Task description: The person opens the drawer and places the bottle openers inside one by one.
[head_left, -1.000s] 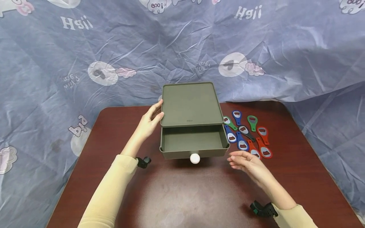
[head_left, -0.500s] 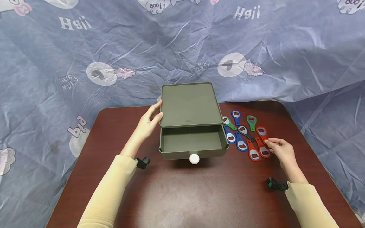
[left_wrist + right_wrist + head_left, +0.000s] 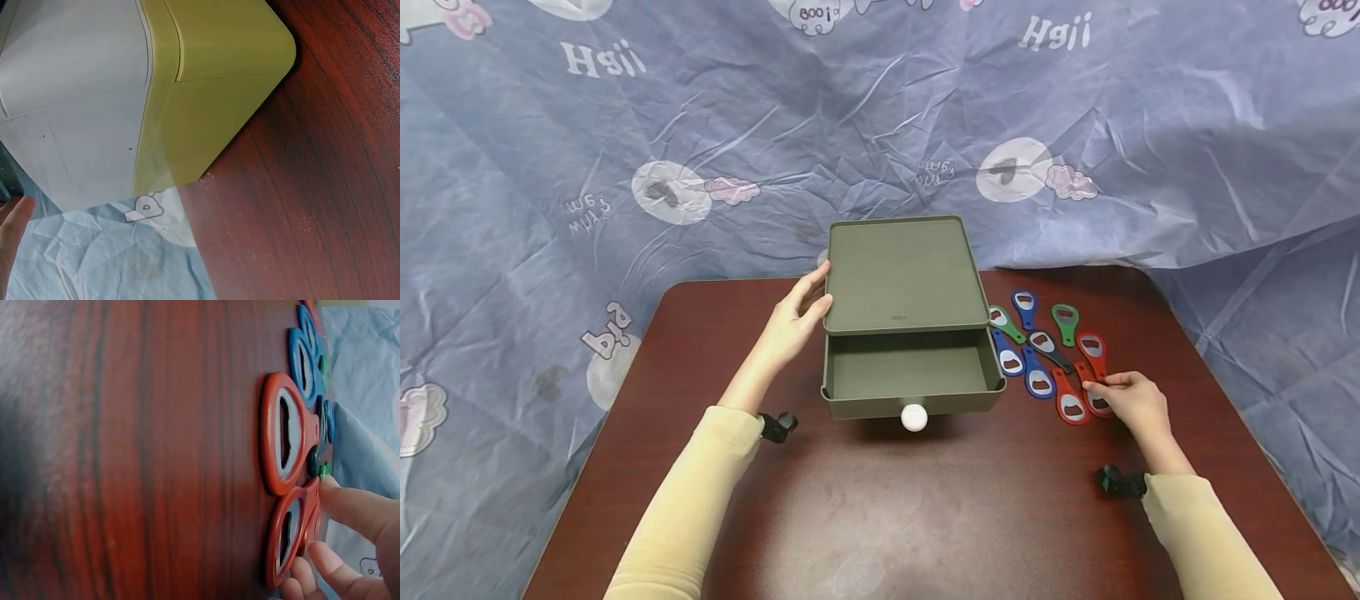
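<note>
A dark green box (image 3: 910, 275) stands at the table's back with its drawer (image 3: 902, 371) pulled out; the drawer has a white round knob (image 3: 913, 417). My left hand (image 3: 790, 327) rests fingers and thumb against the box's left side. In the left wrist view only fingertips (image 3: 17, 225) show at the left edge. On the right, my right hand (image 3: 1135, 404) has thumb and fingers at a red bottle opener (image 3: 284, 534), pinching it by its handle end. A second red bottle opener (image 3: 284, 434) lies beside it, flat on the table.
More bottle openers lie right of the box: blue ones (image 3: 1039, 382), green ones (image 3: 1064, 321), a black one (image 3: 1049, 348) and another red one (image 3: 1092, 350). Wrinkled blue cloth (image 3: 880, 125) hangs behind the brown table (image 3: 865, 517).
My right hand has moved from beside the drawer rightward to the red bottle openers, then shifted slightly left onto one. The left hand stays at the box.
</note>
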The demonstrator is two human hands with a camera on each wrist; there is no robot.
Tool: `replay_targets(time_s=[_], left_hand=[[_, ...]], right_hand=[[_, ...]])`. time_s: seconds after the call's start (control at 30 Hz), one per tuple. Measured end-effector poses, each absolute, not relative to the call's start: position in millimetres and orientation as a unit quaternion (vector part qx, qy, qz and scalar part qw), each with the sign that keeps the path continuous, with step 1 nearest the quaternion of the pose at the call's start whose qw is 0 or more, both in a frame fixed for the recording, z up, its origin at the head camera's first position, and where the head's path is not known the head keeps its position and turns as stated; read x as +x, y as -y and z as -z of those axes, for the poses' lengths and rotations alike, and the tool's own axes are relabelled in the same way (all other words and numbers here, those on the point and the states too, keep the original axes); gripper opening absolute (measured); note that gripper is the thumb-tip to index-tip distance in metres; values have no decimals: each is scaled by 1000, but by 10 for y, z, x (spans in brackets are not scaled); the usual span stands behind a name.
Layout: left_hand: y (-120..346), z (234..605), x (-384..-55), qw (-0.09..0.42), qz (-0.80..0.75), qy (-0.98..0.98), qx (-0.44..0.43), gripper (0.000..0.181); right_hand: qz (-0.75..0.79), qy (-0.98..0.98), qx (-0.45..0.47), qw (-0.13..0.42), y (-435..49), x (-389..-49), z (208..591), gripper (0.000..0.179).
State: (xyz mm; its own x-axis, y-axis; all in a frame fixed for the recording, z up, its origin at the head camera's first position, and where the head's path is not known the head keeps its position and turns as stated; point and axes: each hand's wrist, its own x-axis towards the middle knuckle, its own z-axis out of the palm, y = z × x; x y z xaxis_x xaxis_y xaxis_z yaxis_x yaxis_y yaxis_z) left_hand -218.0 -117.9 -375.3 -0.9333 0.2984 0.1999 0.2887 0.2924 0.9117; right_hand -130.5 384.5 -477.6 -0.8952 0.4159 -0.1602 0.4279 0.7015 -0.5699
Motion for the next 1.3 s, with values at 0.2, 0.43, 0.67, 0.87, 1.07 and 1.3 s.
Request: replay_targets(time_s=[0.2,0.43,0.67,0.87,1.07,1.3], left_hand=[[1162,3750,-2184,13,-566,-804,181,55],[1146,3753,-2190,17,-566,-804,179,55],[1147,3773,-2210,8,-566,-805,180,53],[1147,3769,-2208,13,-569,-802,179,53],[1155,3757,-2193,12,-570,-802,178,53],[1163,3735,-2195,21,-569,-805,167,54]], right_hand=[[277,-939,203,14,-3823,-1304,4784,55],[280,-932,225,42,-3844,-1335,4751,56],[300,-922,238,54,-3869,-1342,4732,54],[298,-932,205,27,-3874,-1329,4642,40],[308,-936,169,14,-3759,-1381,4299,46],[390,-912,126,-4,-3375,-1450,3652,48]])
